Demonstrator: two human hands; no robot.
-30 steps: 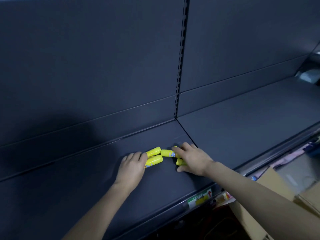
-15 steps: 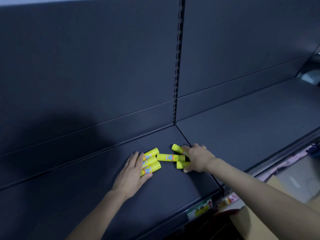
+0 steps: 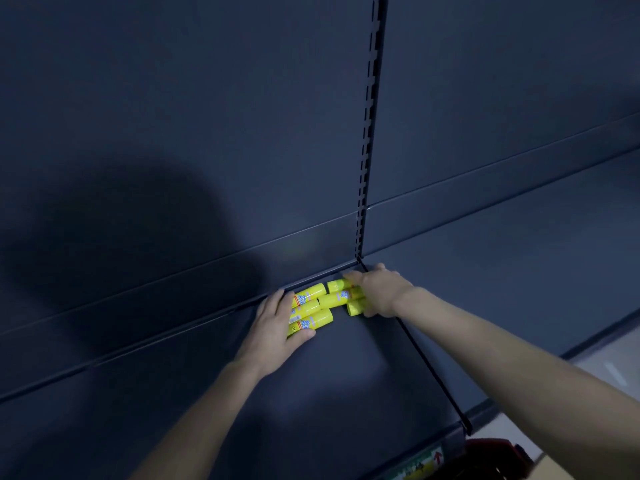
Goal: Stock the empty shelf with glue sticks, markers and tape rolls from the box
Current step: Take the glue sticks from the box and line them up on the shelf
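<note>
Several yellow glue sticks (image 3: 313, 308) lie side by side at the back of the dark shelf (image 3: 346, 382), close to the rear panel. My left hand (image 3: 275, 329) rests flat against the left ends of three of them, fingers straight and thumb under the nearest stick. My right hand (image 3: 381, 292) curls over the right ends of three more sticks (image 3: 337, 297), with fingers on top and thumb below. The right ends of those sticks are hidden under that hand.
A slotted upright (image 3: 369, 133) splits the back panel, and a thin seam (image 3: 426, 368) runs forward from it across the shelf. A green price label (image 3: 419, 465) sits on the front rail. A red object (image 3: 491, 455) shows below at the right.
Both hands have slid the glue sticks back to the rear panel and closer together. The loose, skewed sticks on the right now lie nearly parallel.
</note>
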